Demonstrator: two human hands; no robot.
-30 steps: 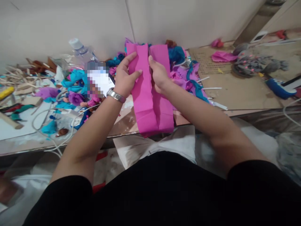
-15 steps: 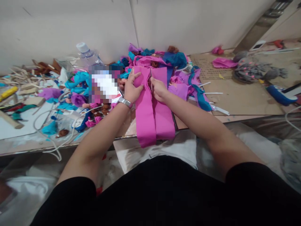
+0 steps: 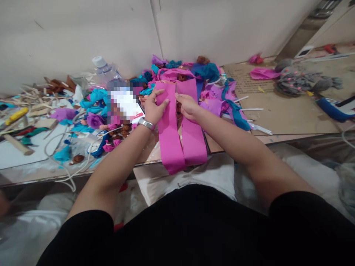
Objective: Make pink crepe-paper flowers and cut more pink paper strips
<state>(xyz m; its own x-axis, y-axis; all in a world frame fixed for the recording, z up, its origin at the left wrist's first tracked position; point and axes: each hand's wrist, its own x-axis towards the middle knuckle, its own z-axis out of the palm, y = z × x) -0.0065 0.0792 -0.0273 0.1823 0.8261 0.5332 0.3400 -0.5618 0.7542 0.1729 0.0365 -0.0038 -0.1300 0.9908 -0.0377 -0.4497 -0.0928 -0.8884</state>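
Two long strips of pink crepe paper (image 3: 168, 136) lie side by side, their lower ends hanging over the table edge. An uneven slit runs lengthwise between them. My left hand (image 3: 154, 109) rests on the left strip's outer edge, thumb and fingers spread, a watch (image 3: 146, 123) on its wrist. My right hand (image 3: 188, 105) is closed at the slit, over the right strip, with its thumb near the cut edge. A thin dark line shows just above that thumb. What the curled fingers hold is hidden.
Crumpled blue, purple and brown paper pieces (image 3: 94, 99) crowd the left, near a plastic bottle (image 3: 108, 72), wooden sticks (image 3: 30, 94) and a white cable (image 3: 73, 171). Behind the strips is more coloured paper (image 3: 206, 72). Cardboard (image 3: 288, 114) and a grey bundle (image 3: 294, 81) lie right.
The slit between the pink strips has widened, mainly below my right hand. The right hand has shifted slightly left and its grip looks a little different. My left hand stays on the left strip.
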